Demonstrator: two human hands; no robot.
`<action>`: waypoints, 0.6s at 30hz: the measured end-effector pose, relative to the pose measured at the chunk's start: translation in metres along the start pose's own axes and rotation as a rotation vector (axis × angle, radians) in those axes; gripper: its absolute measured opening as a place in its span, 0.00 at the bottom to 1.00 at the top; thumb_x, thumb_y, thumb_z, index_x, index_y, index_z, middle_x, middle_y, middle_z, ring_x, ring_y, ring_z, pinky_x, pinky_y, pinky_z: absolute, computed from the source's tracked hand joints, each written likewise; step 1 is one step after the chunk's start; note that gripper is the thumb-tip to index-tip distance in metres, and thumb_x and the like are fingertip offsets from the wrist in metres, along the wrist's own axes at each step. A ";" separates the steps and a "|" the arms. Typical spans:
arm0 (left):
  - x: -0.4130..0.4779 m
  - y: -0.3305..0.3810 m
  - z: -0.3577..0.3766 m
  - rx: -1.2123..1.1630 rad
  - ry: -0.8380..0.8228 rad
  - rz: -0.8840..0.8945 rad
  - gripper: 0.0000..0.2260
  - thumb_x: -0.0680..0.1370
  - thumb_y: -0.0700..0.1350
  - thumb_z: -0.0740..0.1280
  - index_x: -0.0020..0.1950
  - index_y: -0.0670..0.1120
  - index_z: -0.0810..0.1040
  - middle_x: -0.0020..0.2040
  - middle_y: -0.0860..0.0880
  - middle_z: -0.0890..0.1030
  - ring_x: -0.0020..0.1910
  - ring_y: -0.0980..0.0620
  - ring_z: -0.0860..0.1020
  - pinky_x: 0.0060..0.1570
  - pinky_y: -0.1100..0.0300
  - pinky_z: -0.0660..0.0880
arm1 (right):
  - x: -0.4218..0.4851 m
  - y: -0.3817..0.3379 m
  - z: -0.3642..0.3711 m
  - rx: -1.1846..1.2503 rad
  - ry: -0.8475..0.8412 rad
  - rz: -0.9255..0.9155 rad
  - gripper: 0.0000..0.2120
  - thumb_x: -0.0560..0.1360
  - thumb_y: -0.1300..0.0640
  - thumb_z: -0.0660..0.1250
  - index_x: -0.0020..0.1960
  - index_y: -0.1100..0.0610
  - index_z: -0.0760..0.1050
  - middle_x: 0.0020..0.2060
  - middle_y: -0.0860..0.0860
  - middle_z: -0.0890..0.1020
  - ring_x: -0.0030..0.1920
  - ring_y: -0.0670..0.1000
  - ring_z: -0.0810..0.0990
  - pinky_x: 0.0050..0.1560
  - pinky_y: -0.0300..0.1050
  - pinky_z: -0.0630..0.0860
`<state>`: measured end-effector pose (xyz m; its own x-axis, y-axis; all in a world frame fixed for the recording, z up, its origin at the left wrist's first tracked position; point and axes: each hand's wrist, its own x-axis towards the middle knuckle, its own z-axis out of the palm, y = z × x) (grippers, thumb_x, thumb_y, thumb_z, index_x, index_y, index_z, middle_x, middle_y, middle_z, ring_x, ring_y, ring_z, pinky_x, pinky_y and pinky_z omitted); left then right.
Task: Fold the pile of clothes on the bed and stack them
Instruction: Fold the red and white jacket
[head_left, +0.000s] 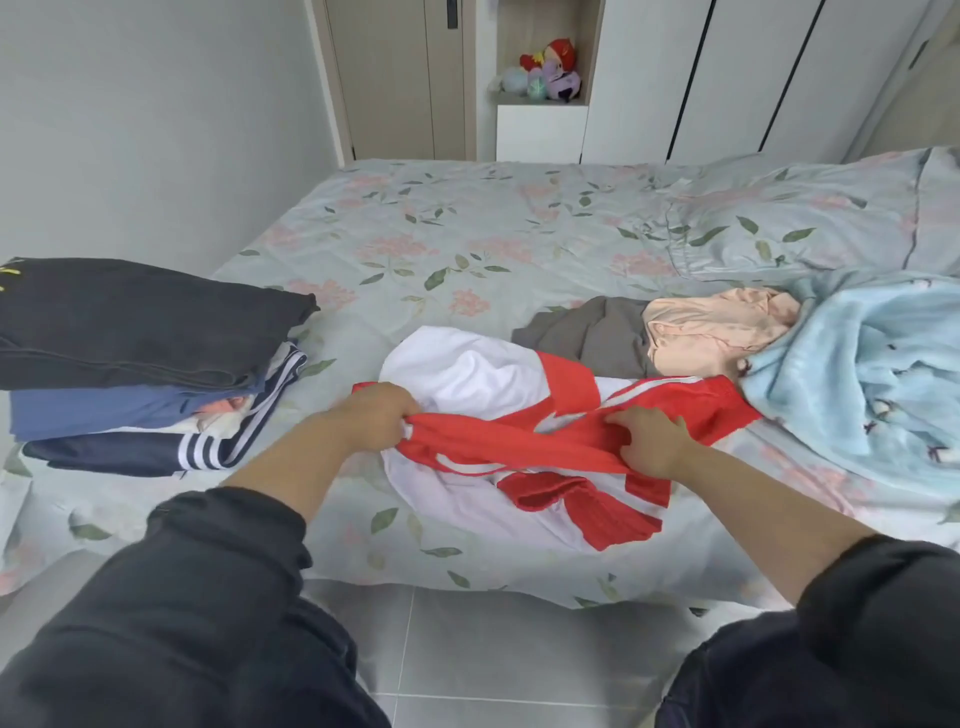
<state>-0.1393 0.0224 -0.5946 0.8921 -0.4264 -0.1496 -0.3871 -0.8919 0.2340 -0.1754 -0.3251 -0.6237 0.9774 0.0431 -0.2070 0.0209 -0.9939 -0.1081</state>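
A red and white jacket (467, 364) lies spread on the bed near its front edge. My left hand (376, 415) grips a red sleeve of it at the left. My right hand (649, 441) pinches the same red fabric further right. A stack of folded clothes (140, 364) sits on the bed at the left, a dark garment on top, blue and navy striped ones beneath. Behind the jacket lie a grey garment (587, 332) and a peach garment (717, 327), both unfolded.
The bed (467, 234) has a floral sheet. A crumpled light blue blanket (862, 364) lies at the right, a floral pillow (805, 218) behind it. Grey tiled floor (493, 649) is under me. A wall runs along the left; wardrobe doors and a shelf of plush toys (548, 73) stand beyond.
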 end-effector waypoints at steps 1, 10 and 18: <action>-0.006 -0.010 -0.004 0.224 0.000 -0.044 0.07 0.74 0.39 0.64 0.48 0.41 0.81 0.48 0.43 0.80 0.50 0.44 0.77 0.43 0.61 0.67 | 0.000 -0.001 0.000 -0.082 0.008 -0.020 0.25 0.72 0.60 0.60 0.68 0.49 0.71 0.67 0.47 0.74 0.68 0.52 0.70 0.69 0.58 0.60; 0.002 0.014 0.000 0.558 -0.010 -0.481 0.15 0.78 0.45 0.57 0.64 0.47 0.74 0.63 0.48 0.76 0.63 0.47 0.73 0.63 0.52 0.65 | -0.020 -0.059 -0.022 0.566 -0.704 -0.218 0.19 0.69 0.74 0.56 0.47 0.58 0.80 0.31 0.52 0.83 0.28 0.46 0.80 0.32 0.37 0.77; 0.026 0.084 0.077 0.258 0.056 0.006 0.38 0.74 0.62 0.65 0.77 0.52 0.52 0.77 0.47 0.56 0.75 0.45 0.55 0.69 0.44 0.58 | 0.013 -0.028 0.018 0.056 0.012 0.096 0.34 0.73 0.50 0.68 0.75 0.52 0.58 0.70 0.55 0.66 0.70 0.58 0.65 0.68 0.56 0.63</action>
<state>-0.1668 -0.0747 -0.6529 0.8982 -0.4293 -0.0942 -0.4327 -0.9013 -0.0186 -0.1667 -0.2953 -0.6407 0.9769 -0.0535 -0.2071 -0.0842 -0.9862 -0.1426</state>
